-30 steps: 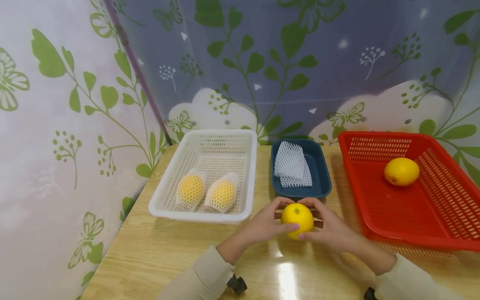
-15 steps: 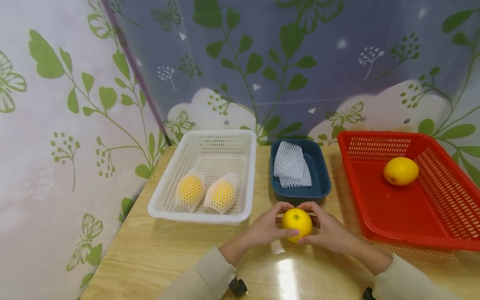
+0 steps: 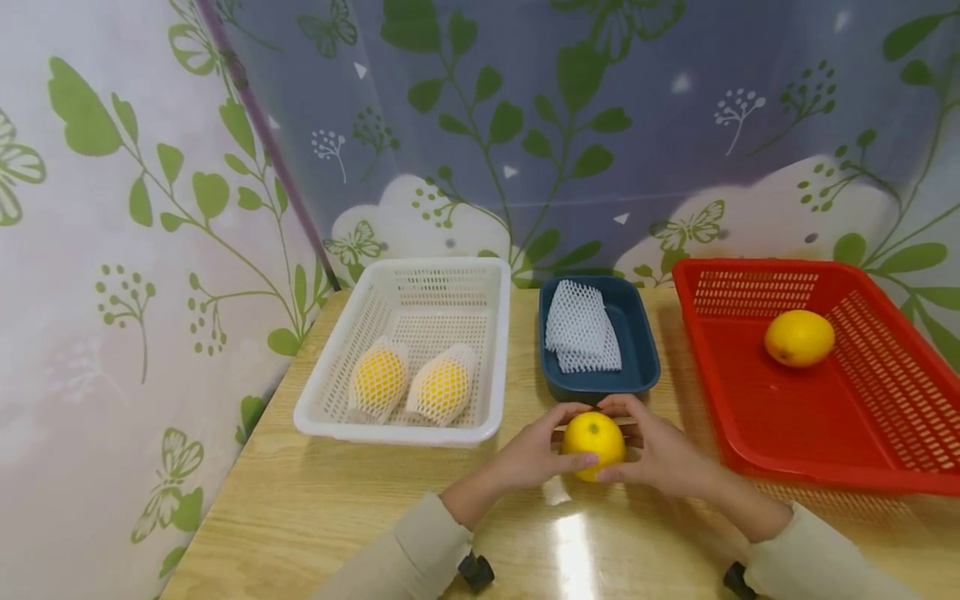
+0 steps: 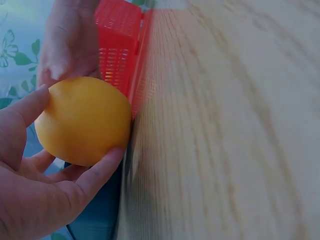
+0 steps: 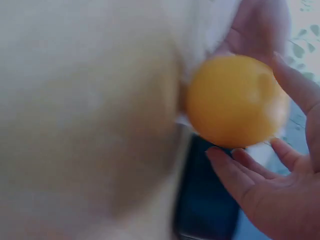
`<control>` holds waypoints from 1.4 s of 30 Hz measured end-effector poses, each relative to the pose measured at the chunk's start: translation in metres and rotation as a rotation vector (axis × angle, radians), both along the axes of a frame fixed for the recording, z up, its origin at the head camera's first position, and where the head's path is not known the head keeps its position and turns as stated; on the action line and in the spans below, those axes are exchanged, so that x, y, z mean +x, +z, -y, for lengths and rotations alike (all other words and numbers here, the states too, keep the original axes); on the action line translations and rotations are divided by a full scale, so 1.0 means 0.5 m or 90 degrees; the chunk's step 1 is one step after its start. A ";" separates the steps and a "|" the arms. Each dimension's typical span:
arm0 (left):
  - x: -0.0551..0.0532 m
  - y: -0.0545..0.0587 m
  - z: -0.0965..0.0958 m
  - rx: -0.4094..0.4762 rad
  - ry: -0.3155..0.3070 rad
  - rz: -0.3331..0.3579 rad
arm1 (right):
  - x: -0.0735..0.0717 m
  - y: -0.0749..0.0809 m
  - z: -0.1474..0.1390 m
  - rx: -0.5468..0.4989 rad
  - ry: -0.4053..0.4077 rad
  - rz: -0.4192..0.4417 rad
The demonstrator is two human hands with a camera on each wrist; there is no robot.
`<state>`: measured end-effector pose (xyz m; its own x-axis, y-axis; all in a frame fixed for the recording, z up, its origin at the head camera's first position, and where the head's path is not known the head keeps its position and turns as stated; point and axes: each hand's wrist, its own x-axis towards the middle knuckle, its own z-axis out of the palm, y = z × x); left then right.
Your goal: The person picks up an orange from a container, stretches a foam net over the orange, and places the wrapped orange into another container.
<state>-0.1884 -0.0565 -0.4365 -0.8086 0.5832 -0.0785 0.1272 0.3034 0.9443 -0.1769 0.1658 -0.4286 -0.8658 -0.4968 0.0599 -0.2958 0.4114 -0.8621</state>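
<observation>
A round yellow citrus fruit (image 3: 594, 446) with a greenish stem scar on top is held between both hands just in front of the dark blue tray (image 3: 637, 386). My left hand (image 3: 528, 457) grips its left side, thumb across the front and fingers curved behind. From the right, my right hand (image 3: 663, 454) holds it the same way, the two thumbs close together. In the left wrist view the fruit (image 4: 85, 120) sits low at the table surface; whether it touches the wood is unclear. Folded white foam nets (image 3: 581, 329) lie in the blue tray.
On the left, a white basket (image 3: 495, 367) holds two yellow fruits (image 3: 444, 390) in foam nets. A red basket (image 3: 780, 425) at the right contains one bare, oval yellow fruit (image 3: 799, 338). Patterned cloth (image 3: 480, 167) hangs behind the wooden table (image 3: 315, 517).
Both hands and the citrus fruit shifted slightly toward the person, then back up a little. The grip stays the same. Baskets and tray have not moved.
</observation>
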 end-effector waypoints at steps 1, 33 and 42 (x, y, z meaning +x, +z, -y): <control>0.000 -0.001 0.000 -0.002 0.002 0.000 | -0.001 0.011 -0.002 0.011 -0.012 -0.008; 0.001 0.004 0.006 -0.061 -0.032 -0.026 | -0.227 0.154 0.061 0.172 -0.269 0.009; 0.004 0.000 0.005 -0.064 -0.046 -0.055 | -0.272 0.125 0.068 0.254 -0.268 0.024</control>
